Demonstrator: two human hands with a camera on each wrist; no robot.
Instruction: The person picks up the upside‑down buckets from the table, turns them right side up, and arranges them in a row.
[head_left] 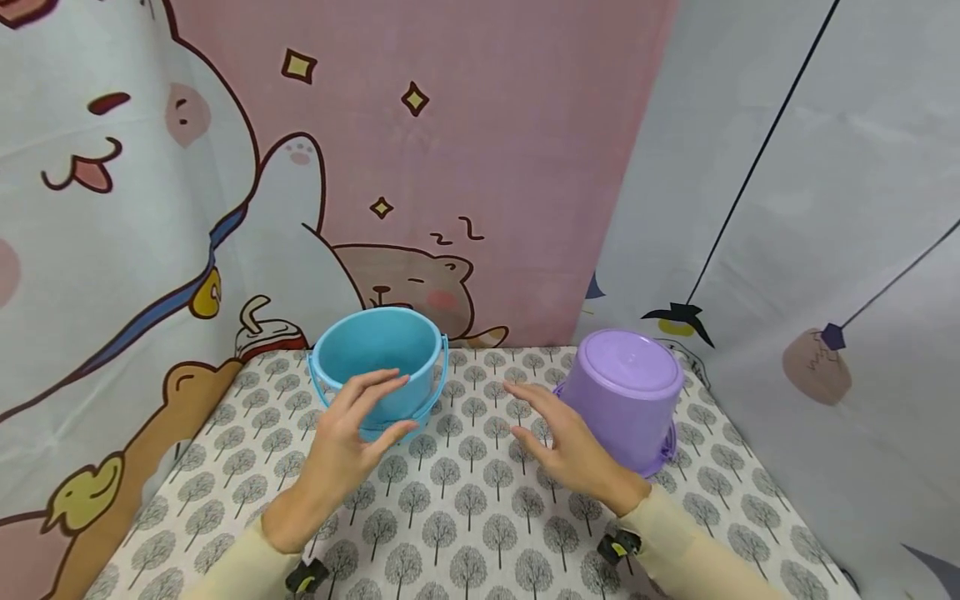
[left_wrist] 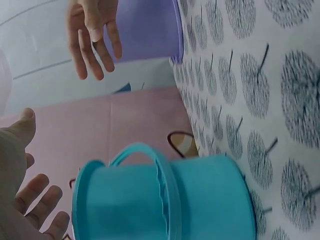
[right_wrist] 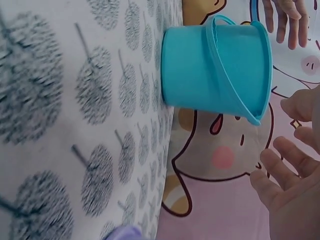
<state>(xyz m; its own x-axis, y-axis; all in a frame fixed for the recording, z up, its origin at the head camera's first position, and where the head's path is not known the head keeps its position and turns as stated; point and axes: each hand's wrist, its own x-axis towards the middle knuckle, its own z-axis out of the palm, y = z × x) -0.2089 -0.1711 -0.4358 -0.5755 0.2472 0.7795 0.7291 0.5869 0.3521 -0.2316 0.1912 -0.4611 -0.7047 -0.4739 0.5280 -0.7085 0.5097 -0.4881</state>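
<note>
A light-blue bucket (head_left: 378, 358) stands upright on the left of the table, mouth up, its handle (right_wrist: 222, 70) hanging down the side. To the right, a purple bucket (head_left: 622, 408) sits upside down with its base facing up. My left hand (head_left: 352, 433) hovers in front of the blue bucket, fingers relaxed and slightly bent, holding nothing. Beside the purple bucket, on its left, my right hand (head_left: 566, 442) hangs in the air with fingers spread and nothing in it. In the left wrist view the blue bucket (left_wrist: 130, 200) shows below and right of the left fingers (left_wrist: 45, 202).
A white cloth with grey tree prints (head_left: 468, 500) covers the table. Behind it hangs a pink curtain (head_left: 480, 125) with cartoon animals, and a pale grey curtain (head_left: 825, 208) closes the right side. Each wrist wears a small dark device (head_left: 306, 577) on a strap.
</note>
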